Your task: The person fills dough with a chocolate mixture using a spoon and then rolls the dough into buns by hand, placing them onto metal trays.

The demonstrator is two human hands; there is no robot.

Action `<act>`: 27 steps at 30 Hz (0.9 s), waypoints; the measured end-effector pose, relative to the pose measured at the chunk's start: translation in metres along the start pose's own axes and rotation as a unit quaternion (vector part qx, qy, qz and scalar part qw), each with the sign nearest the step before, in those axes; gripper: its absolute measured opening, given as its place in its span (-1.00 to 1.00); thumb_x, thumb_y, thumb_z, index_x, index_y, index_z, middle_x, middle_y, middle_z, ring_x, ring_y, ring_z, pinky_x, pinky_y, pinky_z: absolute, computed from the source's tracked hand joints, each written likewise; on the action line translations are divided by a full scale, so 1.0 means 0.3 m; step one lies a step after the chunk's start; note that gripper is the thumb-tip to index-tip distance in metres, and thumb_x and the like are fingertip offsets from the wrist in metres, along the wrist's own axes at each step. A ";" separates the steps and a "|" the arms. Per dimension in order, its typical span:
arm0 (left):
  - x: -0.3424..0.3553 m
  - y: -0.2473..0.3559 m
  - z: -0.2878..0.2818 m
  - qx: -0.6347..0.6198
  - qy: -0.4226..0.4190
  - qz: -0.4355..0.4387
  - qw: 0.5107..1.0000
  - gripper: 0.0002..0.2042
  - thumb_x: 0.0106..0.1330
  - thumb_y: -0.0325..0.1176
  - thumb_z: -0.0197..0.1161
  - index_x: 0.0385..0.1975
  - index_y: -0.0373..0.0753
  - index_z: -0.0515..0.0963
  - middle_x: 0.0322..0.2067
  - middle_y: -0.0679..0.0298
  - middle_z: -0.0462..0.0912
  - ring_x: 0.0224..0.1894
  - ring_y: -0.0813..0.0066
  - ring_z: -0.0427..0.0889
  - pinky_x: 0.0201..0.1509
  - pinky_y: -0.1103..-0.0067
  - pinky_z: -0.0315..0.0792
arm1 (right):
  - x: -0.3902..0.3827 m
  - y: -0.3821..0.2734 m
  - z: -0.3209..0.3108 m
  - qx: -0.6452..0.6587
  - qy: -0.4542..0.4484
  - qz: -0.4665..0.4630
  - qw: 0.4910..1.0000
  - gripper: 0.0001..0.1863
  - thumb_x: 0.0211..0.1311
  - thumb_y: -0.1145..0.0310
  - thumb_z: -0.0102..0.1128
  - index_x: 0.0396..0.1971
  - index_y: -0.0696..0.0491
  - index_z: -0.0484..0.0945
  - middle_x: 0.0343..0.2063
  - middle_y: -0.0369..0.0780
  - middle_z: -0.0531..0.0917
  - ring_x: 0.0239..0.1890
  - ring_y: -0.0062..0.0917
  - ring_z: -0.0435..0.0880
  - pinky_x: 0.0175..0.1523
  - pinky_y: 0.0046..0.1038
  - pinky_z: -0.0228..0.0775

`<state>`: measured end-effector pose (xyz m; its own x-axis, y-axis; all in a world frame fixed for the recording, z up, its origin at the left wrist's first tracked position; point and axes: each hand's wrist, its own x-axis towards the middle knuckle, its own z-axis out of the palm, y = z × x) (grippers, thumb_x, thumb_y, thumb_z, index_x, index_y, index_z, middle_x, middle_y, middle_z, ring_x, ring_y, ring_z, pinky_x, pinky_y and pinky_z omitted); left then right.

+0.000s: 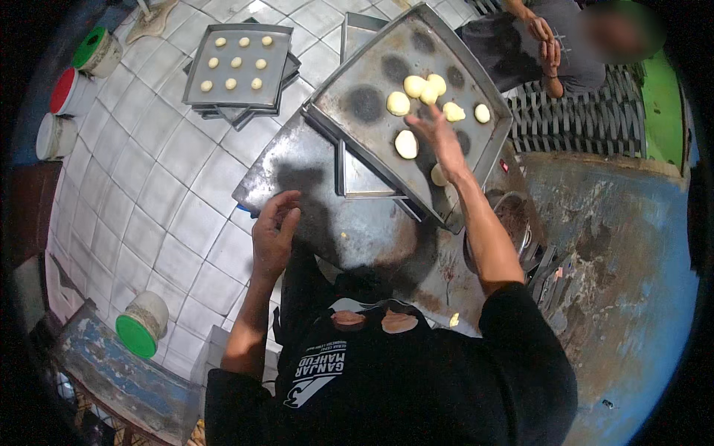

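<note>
Right grip (pixel 439 141) spread, left grip (pixel 273 238) half-open, both empty; oval dough (pixel 406 145), long axis roughly fore-aft.

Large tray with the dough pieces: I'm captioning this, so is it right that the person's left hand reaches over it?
Not quite: the head view shows the right hand reaching over the large tray with the dough pieces. The left hand is apart from it.

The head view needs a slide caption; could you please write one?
Right hand reaches toward pale dough pieces on a metal tray; left hand hovers apart.
</note>
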<state>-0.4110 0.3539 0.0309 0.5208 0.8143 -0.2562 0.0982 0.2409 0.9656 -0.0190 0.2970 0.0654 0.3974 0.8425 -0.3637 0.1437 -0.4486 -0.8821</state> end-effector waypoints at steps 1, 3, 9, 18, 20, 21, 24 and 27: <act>0.004 0.006 0.003 0.000 0.000 -0.003 1.000 -0.67 0.45 -0.39 0.17 0.16 -0.32 0.49 0.03 0.15 0.62 0.08 0.38 0.59 0.21 0.48 0.43 | 0.023 0.016 0.002 -0.070 0.066 -0.018 0.995 -0.17 0.51 -0.23 -0.38 0.48 0.15 0.04 0.42 0.03 0.24 0.47 -0.21 0.20 0.55 -0.23 -0.13; 0.009 0.021 0.009 0.005 -0.006 -0.008 1.000 -0.68 0.46 -0.40 0.16 0.16 -0.33 0.49 0.01 0.15 0.63 0.06 0.39 0.61 0.21 0.49 0.44 | 0.070 0.059 0.073 -0.237 0.180 -0.075 0.952 -0.22 0.51 -0.04 -0.17 0.47 0.24 0.00 0.42 0.08 0.21 0.48 -0.13 0.15 0.55 -0.26 -0.13; -0.039 0.049 -0.007 0.023 0.000 0.012 1.000 -0.70 0.46 -0.41 0.15 0.13 -0.34 0.51 -0.07 0.21 0.66 -0.04 0.49 0.61 0.11 0.57 0.44 | 0.138 0.117 0.135 -0.286 0.218 -0.074 0.930 -0.27 0.42 -0.03 0.00 0.32 0.27 0.18 0.26 0.10 0.34 0.34 -0.05 0.27 0.39 -0.25 0.10; -0.056 0.117 0.230 -0.003 -0.022 0.046 0.999 -0.70 0.54 -0.29 0.10 0.12 -0.33 0.49 -0.16 0.22 0.66 -0.13 0.48 0.68 0.01 0.58 0.54 | 0.076 -0.010 0.168 -0.096 0.238 -0.056 0.965 -0.61 0.15 0.27 0.38 -0.12 0.25 0.62 -0.37 -0.04 0.73 -0.31 -0.32 0.71 -0.14 -0.31 0.50; -0.068 0.124 0.364 -0.055 0.035 0.093 0.994 -0.67 0.56 -0.25 0.07 0.15 -0.34 0.45 -0.06 0.19 0.63 -0.05 0.47 0.64 -0.01 0.55 0.55 | -0.124 -0.033 0.177 0.019 0.211 -0.086 0.973 -0.63 0.13 0.31 0.39 -0.12 0.23 0.63 -0.38 -0.12 0.74 -0.34 -0.46 0.68 -0.17 -0.39 0.50; -0.083 0.124 0.447 -0.084 0.053 0.114 0.988 -0.66 0.56 -0.24 0.05 0.17 -0.34 0.43 -0.02 0.17 0.61 0.00 0.46 0.62 -0.02 0.54 0.56 | -0.281 -0.037 0.191 0.014 0.183 -0.086 0.979 -0.75 0.23 0.38 0.36 -0.14 0.16 0.65 -0.34 -0.31 0.70 -0.26 -0.70 0.59 -0.21 -0.60 0.46; -0.200 0.189 0.626 -0.246 -0.108 -0.055 0.962 -0.63 0.61 -0.17 -0.09 0.11 -0.37 0.43 -0.12 0.18 0.59 -0.12 0.46 0.58 -0.04 0.51 0.51 | -0.722 -0.002 0.235 -0.100 0.198 -0.232 0.947 -0.66 0.12 0.38 0.45 -0.14 0.18 0.60 -0.22 -0.21 0.62 -0.21 -0.58 0.60 -0.11 -0.50 0.47; -0.386 0.115 0.836 -0.205 -0.133 -0.042 0.969 -0.65 0.62 -0.13 -0.10 -0.07 -0.30 0.50 -0.24 0.26 0.56 -0.23 0.55 0.53 -0.19 0.55 0.45 | -1.031 0.112 0.208 -0.064 0.337 -0.240 0.908 -0.65 0.15 0.41 0.40 -0.07 0.18 0.61 -0.20 -0.15 0.62 -0.18 -0.50 0.62 -0.07 -0.43 0.48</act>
<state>-0.2552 0.1356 0.1054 0.7315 0.6304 -0.2599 -0.1670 0.5351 0.8281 -0.1935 0.0400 0.1295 0.7197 0.5955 0.3570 0.5341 -0.1464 -0.8327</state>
